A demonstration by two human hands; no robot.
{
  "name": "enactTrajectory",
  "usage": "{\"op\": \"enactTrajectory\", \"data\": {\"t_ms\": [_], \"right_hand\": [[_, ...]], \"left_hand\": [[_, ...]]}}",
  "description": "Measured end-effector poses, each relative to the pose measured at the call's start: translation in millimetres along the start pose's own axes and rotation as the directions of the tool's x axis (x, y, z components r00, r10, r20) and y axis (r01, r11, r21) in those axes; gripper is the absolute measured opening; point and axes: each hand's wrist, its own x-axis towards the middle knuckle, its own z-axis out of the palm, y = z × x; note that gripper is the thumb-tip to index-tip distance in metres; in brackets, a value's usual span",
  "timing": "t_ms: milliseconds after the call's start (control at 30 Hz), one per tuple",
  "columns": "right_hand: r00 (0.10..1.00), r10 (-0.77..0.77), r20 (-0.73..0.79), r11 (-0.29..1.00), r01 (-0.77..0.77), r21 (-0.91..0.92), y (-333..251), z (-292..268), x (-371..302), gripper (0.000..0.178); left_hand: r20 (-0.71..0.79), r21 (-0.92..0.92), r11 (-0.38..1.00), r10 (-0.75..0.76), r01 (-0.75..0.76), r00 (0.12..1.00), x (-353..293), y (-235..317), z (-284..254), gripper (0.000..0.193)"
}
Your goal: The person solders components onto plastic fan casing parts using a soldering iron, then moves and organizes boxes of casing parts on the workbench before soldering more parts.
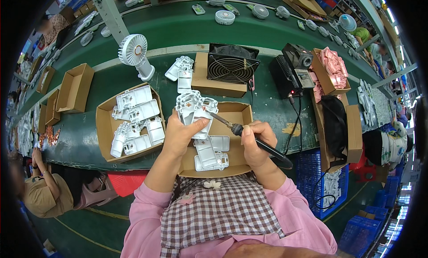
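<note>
1. The left hand (pixel 178 135) is clamped on a white plastic housing (pixel 195 111), thumb across its near face and fingers behind, holding it upright above the middle cardboard box (pixel 236 111).
2. The right hand (pixel 255 142) is closed in a pen grip round the black handle of a soldering iron (pixel 249 137); its metal tip reaches left and touches the housing's right side.
3. The housing looks light, stiff and thin-walled, with ribs and clips that could snap; its lower edges, away from the hot tip, seem the safest place to grip.
4. More white housings (pixel 211 153) lie in the box beneath it, and others fill the left cardboard box (pixel 104 124).
5. Farther off stand a black extractor fan (pixel 232 64), a small white handheld fan (pixel 136 53) to the left, and a black soldering station (pixel 290 70) to the right.
</note>
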Motion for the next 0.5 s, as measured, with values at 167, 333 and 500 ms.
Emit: {"op": "enactTrajectory", "data": {"t_ms": [167, 333, 500], "right_hand": [[1.0, 0.011, -0.005, 1.0, -0.01, 0.017, -0.1, 1.1, -0.6, 0.013], [0.998, 0.038, -0.046, 0.999, -0.036, 0.039, 2.3, -1.5, -2.8, 0.013], [0.999, 0.039, -0.037, 0.998, -0.037, 0.055, -0.3, 0.3, -1.2, 0.013]], "left_hand": [[-0.015, 0.019, 1.0, 0.011, -0.011, 1.0, -0.7, -0.1, 0.2, 0.037], [0.025, 0.036, 0.999, -0.018, 0.017, 1.0, -0.3, -1.0, -2.7, 0.042], [0.027, 0.052, 0.998, -0.041, 0.039, 0.999, -1.2, 0.6, -1.6, 0.042]]}}
